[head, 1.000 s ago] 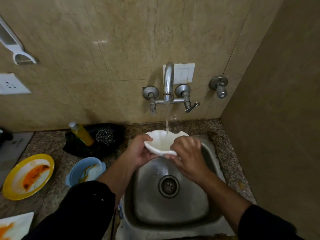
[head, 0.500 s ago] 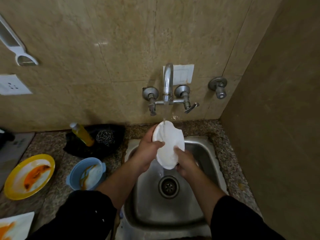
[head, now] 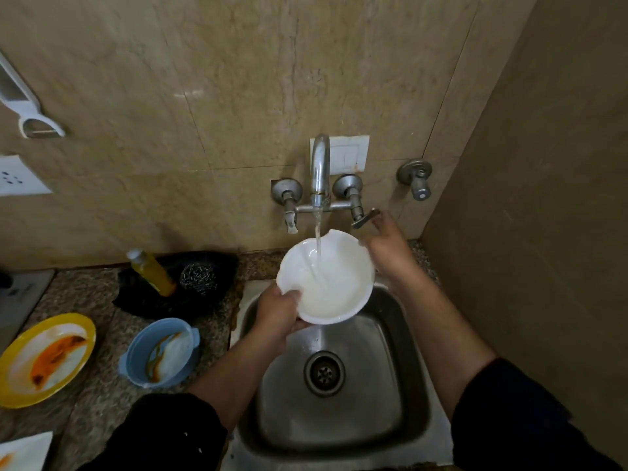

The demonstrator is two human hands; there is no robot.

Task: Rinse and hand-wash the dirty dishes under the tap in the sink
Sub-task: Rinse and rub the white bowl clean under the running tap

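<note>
A white bowl [head: 334, 287] with a wavy rim is held over the steel sink [head: 401, 379], mouth up, and water from the tap [head: 319, 164] runs into it. My left hand [head: 277, 314] grips the bowl's near-left rim, thumb inside. My right hand [head: 385, 241] is off the bowl and reaches up to the right tap lever [head: 365, 219], its fingers at the lever; how they lie on it is unclear. A dirty yellow plate [head: 44, 358] and a stained blue bowl [head: 161, 351] sit on the counter to the left.
A yellow soap bottle [head: 153, 271] and a steel scrubber [head: 198, 278] lie on a black cloth behind the blue bowl. A white plate corner [head: 23, 452] shows at bottom left. A side wall stands close on the right of the sink.
The bowl has turned from on edge to mouth up under the stream. My right hand let go of it and moved up to the right tap lever; the flow looks stronger.
</note>
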